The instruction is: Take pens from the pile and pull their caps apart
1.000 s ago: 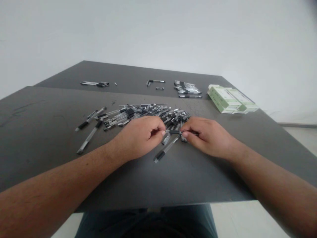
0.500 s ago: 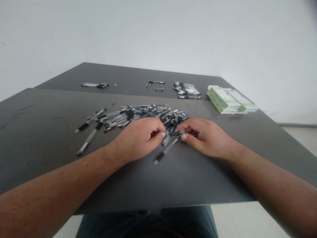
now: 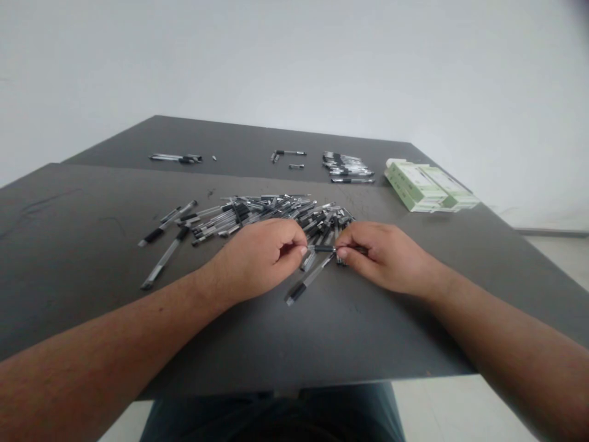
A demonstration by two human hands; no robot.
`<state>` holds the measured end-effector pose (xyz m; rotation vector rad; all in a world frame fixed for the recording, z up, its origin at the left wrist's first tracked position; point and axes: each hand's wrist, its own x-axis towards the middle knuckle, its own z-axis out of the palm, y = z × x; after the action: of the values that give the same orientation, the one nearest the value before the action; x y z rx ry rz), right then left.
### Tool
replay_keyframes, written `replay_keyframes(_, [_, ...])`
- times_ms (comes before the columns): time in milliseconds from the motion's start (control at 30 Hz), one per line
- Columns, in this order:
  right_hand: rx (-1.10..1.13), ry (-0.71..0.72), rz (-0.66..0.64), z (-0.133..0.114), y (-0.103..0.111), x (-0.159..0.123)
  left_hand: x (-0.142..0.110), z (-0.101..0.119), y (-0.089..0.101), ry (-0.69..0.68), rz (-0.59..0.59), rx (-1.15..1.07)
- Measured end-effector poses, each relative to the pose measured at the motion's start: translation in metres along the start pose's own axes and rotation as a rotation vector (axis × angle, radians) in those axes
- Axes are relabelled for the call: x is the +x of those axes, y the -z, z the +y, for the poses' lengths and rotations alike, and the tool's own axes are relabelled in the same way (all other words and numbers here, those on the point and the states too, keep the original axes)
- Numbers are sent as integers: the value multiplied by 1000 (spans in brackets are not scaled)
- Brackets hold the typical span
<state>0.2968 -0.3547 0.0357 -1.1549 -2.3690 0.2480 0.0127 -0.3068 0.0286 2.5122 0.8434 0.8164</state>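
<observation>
Between my two hands lies a pen [image 3: 323, 248] with a black grip, held level just above the near edge of a pile of pens [image 3: 257, 212]. My left hand [image 3: 267, 255] is closed on its left end, thumb and forefinger pinched. At the other end, my right hand [image 3: 384, 255] pinches the pen's tip with thumb and forefinger. The fingers hide both ends. Just below the held pen, a loose pen [image 3: 308, 281] with a clear barrel and black grip lies slanted on the table.
Two green-and-white boxes [image 3: 416, 187] stand at the right. Behind the pile are a row of pens [image 3: 347, 166], a single pen with small loose parts [image 3: 291, 153] and a few more pens [image 3: 175, 158]. Loose pens [image 3: 165, 258] lie left on the dark table [image 3: 294, 350].
My right thumb and forefinger have closed together on the right end of the pen; before, they were further apart. My left hand has stayed in place.
</observation>
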Motion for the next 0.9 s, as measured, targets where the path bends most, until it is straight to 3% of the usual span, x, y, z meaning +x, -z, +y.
replay_keyframes(100, [0,32,-9,0,0,0,0,0,0,0,3,0])
replay_keyframes(267, [65,-62,1,-2,1,-1,-1,-1,-1,-8,-3,5])
replay_keyframes(433, [7,27,-11,-2,2,1,-1,-1,-1,-5,-1,13])
replay_keyframes(600, [68,-66,-11,-1,1,0,0,0,0,-4,-16,9])
replay_keyframes(800, [30,-12,-55,0,2,0,0,0,0,2,-11,8])
replay_keyframes(900, [86,-50,-33,0,2,0,0,0,0,-1,-26,13])
